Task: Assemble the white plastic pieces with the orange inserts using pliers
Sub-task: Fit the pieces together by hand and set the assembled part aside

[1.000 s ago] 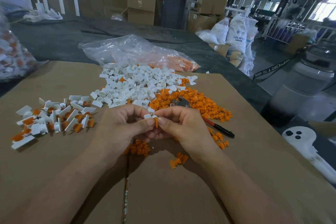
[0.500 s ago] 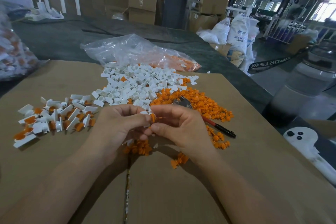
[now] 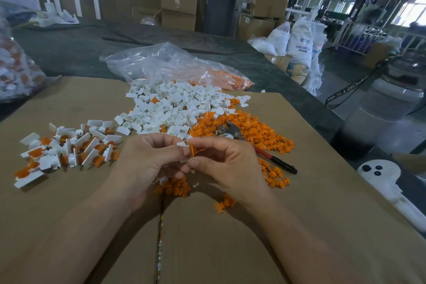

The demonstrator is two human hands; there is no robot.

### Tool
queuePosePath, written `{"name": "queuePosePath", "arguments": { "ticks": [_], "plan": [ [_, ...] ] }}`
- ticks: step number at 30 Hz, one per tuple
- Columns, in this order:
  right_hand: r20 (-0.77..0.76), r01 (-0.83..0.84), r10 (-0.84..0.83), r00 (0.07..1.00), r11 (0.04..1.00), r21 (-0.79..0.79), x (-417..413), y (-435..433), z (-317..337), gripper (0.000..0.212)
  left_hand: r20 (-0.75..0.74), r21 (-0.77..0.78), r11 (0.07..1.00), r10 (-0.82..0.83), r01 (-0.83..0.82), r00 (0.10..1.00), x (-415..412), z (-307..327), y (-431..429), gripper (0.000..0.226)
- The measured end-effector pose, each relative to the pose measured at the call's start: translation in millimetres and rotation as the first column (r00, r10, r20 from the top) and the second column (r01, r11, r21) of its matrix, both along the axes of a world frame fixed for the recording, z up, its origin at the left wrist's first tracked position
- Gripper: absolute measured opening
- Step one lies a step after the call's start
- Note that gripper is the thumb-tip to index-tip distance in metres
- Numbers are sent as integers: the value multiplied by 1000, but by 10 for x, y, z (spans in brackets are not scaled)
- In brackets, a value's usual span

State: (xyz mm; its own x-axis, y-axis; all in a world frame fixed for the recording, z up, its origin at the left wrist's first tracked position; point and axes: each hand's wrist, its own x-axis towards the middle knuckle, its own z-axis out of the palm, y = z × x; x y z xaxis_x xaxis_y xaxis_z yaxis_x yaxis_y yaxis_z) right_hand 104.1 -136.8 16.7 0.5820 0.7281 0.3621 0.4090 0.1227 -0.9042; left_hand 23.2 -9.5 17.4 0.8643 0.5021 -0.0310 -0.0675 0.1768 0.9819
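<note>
The white piece (image 3: 182, 144) is mostly hidden. The left hand (image 3: 147, 163) pinches it, and the fingers cover all but a corner. The orange insert (image 3: 192, 151), pinched by the right hand (image 3: 230, 168), is too small to tell how far it sits in the white piece. The right hand also hides the middle of the pliers (image 3: 227, 130), so only the metal head and the handle ends show. A little heap of inserts (image 3: 173, 188) lies half under the left hand. The bag (image 3: 16, 71) at the left edge is cut off and blurry. The white thing (image 3: 380, 174) at the right edge is cut off too.
</note>
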Motion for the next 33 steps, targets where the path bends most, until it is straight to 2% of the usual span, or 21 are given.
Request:
{"name": "queuePosePath", "arguments": {
  "ticks": [3, 10, 24, 28, 33],
  "plan": [
    [-14, 22, -23, 1000, 998, -55, 40, -8, -1, 39, 30, -30, 1000, 7, -6, 1000, 8, 5, -1, 2],
    [-17, 18, -19, 1000, 998, -58, 67, 7, -29, 33, 19, -31, 999, 9, -9, 1000, 3, 6, 18, 3],
    [9, 28, -27, 1000, 999, -33, 70, 16, -50, 36, 14, -55, 998, -1, 2, 1000, 3, 12, 15, 4],
    [16, 27, -26, 1000, 999, -31, 81, 9, -54, 32, 11, -27, 1000, -3, 3, 1000, 3, 19, 9, 5],
    [-7, 13, -13, 1000, 1000, -5, 83, 5, -55, 31, 15, 1, 999, 43, -43, 999, 10, 2, -3, 20]
  ]
}}
